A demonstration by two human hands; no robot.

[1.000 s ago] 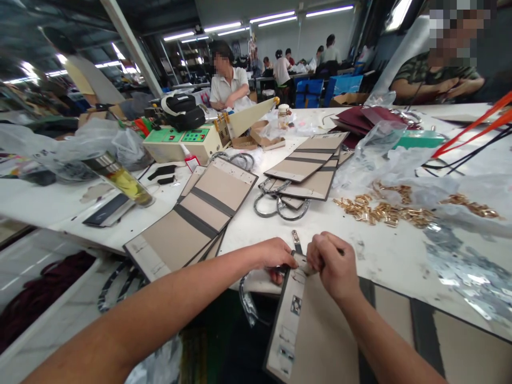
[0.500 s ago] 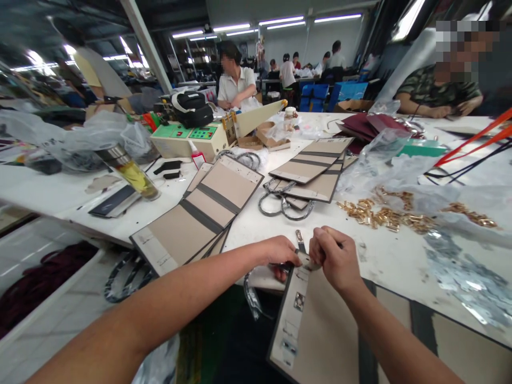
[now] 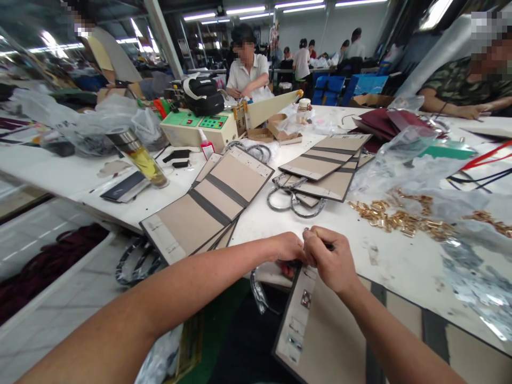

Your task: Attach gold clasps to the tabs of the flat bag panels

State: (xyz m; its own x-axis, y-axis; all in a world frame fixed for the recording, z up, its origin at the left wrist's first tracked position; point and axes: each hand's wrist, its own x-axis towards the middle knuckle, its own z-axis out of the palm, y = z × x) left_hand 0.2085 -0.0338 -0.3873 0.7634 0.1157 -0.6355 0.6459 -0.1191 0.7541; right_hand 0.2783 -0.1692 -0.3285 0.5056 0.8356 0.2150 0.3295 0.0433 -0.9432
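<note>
A beige bag panel (image 3: pixel 336 325) with dark cross strips lies tilted in front of me, its far part on the table. Small metal fittings (image 3: pixel 306 298) sit along its pale end strip. My left hand (image 3: pixel 288 248) is closed on the panel's far corner, fingertips partly hidden under the edge. Right against it, my right hand (image 3: pixel 330 258) makes a fist at the same corner. A short dark piece shows between its fingers, its kind unclear. A plastic-wrapped handle (image 3: pixel 260 293) hangs below my left hand.
More bag panels (image 3: pixel 212 197) lie left, with another stack (image 3: pixel 324 160) ahead. Gold-coloured fittings (image 3: pixel 400 216) and flat metal plates (image 3: pixel 476 282) are heaped right. A bottle (image 3: pixel 140 160) and a green-topped machine (image 3: pixel 200 128) stand left. Co-workers sit across the table.
My right fist has moved slightly left and up against my left hand, over the corner. The small strap with a metal end there is now mostly covered. The view has shifted left.
</note>
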